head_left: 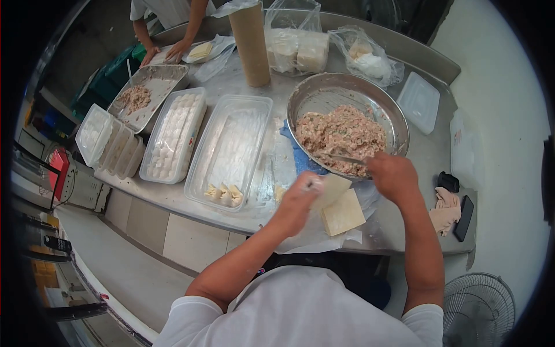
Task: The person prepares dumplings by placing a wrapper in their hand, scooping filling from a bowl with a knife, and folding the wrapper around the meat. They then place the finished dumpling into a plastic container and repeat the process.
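My left hand (298, 202) is closed on the edge of a thin pale dumpling wrapper (331, 188), partly over a stack of square wrappers (344, 215). In my right hand (393, 176) is a slim metal utensil (347, 158); its tip is in the minced meat filling (341, 133), and its handle is hidden in my fist. That filling lies in a large round steel bowl (318, 84) in front of me. Left of my left hand, several folded dumplings (224, 195) stand at the near end of a clear plastic tray (260, 107).
A lidded container of dumplings (174, 136) and a smaller container (110, 141) stand left. Behind them is a metal tray with filling (162, 87). A tall brown roll (250, 46) and bagged blocks (298, 51) stand behind. Another person's hands (165, 53) work at far left. A phone (463, 218) lies right.
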### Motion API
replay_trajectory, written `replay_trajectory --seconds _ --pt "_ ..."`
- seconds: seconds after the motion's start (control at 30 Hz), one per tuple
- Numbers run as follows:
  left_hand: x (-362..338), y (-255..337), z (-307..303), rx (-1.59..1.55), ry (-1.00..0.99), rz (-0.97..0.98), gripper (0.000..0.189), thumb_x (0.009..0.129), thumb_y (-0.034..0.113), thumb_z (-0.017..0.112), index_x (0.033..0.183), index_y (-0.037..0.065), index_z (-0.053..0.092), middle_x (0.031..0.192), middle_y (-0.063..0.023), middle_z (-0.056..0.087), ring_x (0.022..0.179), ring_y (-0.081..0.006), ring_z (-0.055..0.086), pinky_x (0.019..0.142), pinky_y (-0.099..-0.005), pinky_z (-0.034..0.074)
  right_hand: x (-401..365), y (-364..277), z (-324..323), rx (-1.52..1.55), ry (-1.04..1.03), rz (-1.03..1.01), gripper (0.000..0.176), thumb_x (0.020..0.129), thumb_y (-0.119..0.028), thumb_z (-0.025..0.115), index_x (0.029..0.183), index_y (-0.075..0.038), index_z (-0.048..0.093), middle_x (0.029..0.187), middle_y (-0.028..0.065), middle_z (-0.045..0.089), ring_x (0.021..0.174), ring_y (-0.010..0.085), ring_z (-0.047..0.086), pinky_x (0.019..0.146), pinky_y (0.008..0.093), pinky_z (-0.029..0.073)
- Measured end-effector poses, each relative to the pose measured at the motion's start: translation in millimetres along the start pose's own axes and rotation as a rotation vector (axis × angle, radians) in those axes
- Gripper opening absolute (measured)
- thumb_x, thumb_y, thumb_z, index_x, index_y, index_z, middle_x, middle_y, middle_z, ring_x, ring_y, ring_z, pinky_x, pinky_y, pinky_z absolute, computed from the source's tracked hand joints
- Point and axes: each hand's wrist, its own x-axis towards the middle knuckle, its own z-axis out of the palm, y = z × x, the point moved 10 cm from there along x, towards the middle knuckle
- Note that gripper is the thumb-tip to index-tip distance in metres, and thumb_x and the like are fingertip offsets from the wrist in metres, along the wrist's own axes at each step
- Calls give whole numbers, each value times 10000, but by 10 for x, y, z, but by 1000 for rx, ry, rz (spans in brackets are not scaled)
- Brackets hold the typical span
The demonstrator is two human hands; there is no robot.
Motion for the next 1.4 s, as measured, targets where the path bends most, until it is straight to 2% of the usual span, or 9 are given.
replay_trajectory --seconds 0.03,0.17,0.27,0.4,0.57,0.7,0.97,1.07,1.4 --pt "-46 -136 -136 -354 77 -127 246 1054 248 492 1226 94 577 1192 -98 666 1121 -300 654 964 -455 509 -4 -80 81 -5 -55 -48 112 894 -179 622 912 -111 709 824 79 683 783 324 690 676 448 557" --pt "-234 206 -396 -1100 121 -2 380 1057 230 486 1345 -16 522 1280 -147 636 1232 -280 620 1092 -457 483 -89 -3 -12 93 -25 -73 91 853 -151 672 915 -98 712 806 94 654 745 337 672 644 466 526" --pt "-256 25 -562 -925 350 -75 358 1049 197 512 1334 -19 526 1287 -153 630 1227 -278 620 1096 -445 487 -221 121 -166 218 63 -105 143 856 -148 679 967 -85 743 851 107 693 802 328 688 701 428 553" --pt "-142 -85 -486 -969 372 -124 358 1036 173 538 1330 -30 521 1295 -159 624 1231 -286 615 1103 -437 487 -365 119 -342 435 53 16 181 828 -59 698 1002 -55 746 857 131 673 795 333 668 696 400 534" --pt "27 -14 -82 -1163 109 -192 377 1044 193 490 1336 -45 512 1306 -178 612 1224 -297 614 1095 -467 487 -502 -273 -399 535 212 -24 228 814 7 683 1027 -55 737 921 131 628 813 325 648 687 393 526" --pt "33 201 -2 -1195 8 -142 372 1050 187 462 1330 -48 526 1299 -173 618 1194 -286 624 1080 -442 490 -540 -374 -277 469 157 -35 279 802 20 674 1059 -74 726 919 123 597 811 323 634 690 405 524" --pt "-10 141 -516 -805 405 -38 376 1063 169 485 1385 -26 505 1317 -146 608 1227 -249 606 1077 -392 495 -182 10 -416 -1 133 87 176 814 -42 634 959 -94 719 875 102 624 832 312 652 715 437 534" --pt "2 73 -548 -906 398 -35 394 1088 227 458 1389 -22 506 1322 -137 605 1242 -251 597 1086 -404 488 -33 -98 -142 -62 -49 -80 138 802 -64 632 913 -88 711 836 95 647 820 316 672 709 438 539" --pt "9 -17 -456 -1015 414 -123 436 1093 270 428 1409 -25 488 1352 -154 591 1276 -284 573 1113 -430 460 -398 37 -523 455 141 -19 203 817 -7 686 1010 -38 739 819 133 626 733 322 649 665 403 529"
